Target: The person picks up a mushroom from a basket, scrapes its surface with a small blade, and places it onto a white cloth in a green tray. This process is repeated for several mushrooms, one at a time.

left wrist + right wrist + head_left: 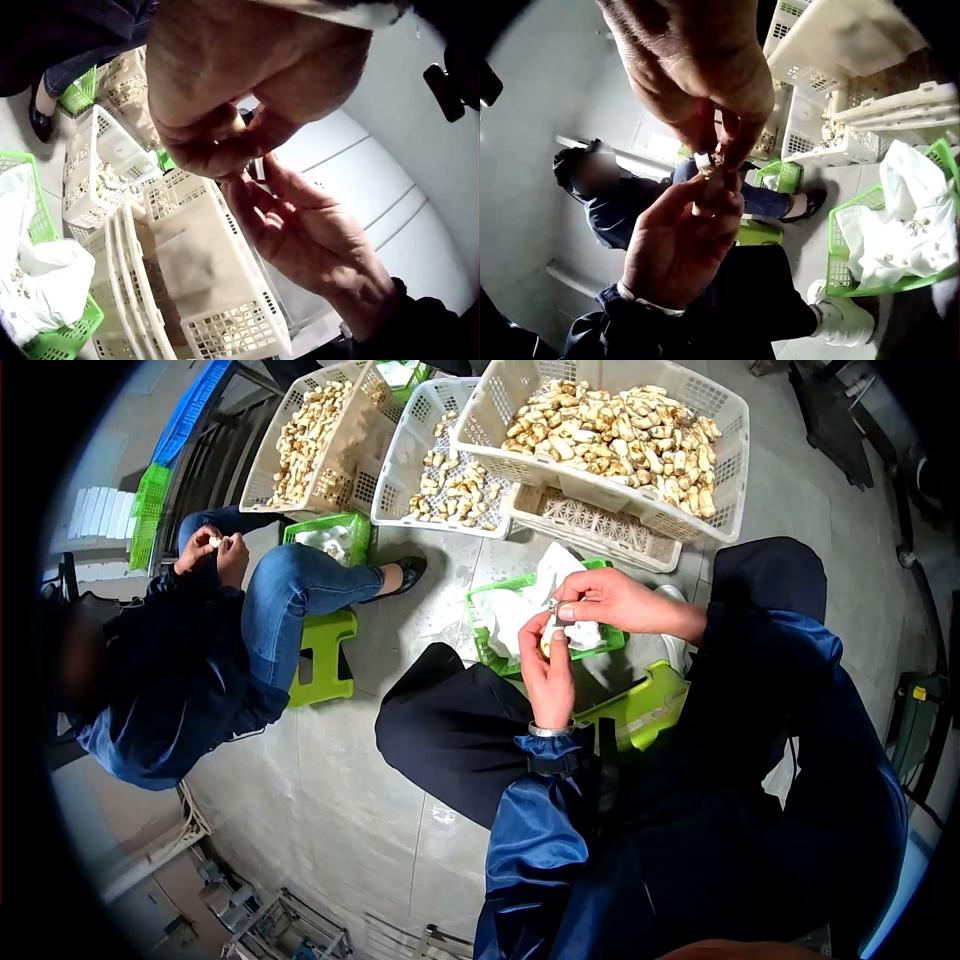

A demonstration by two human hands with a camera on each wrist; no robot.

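Over a green basket (478,632) lined with white plastic (505,618), both hands meet at their fingertips. The left hand (548,678) holds a small pale mushroom piece (546,646) between curled fingers, mostly hidden by them. Thumb and fingers of the right hand (622,605) pinch a small metal blade (703,160), which touches or nearly touches the piece. In the right wrist view the left hand (679,244) is below the right hand (697,64). The left wrist view shows the left hand (247,67) above the right hand (319,236), hiding most of the piece.
Large white crates (735,460) of mushrooms stand ahead, with a less-filled crate (385,495) beside them. Another person (190,650) sits at the left near a second green basket (360,540). Lime green stools (322,660) stand on the grey floor (370,760).
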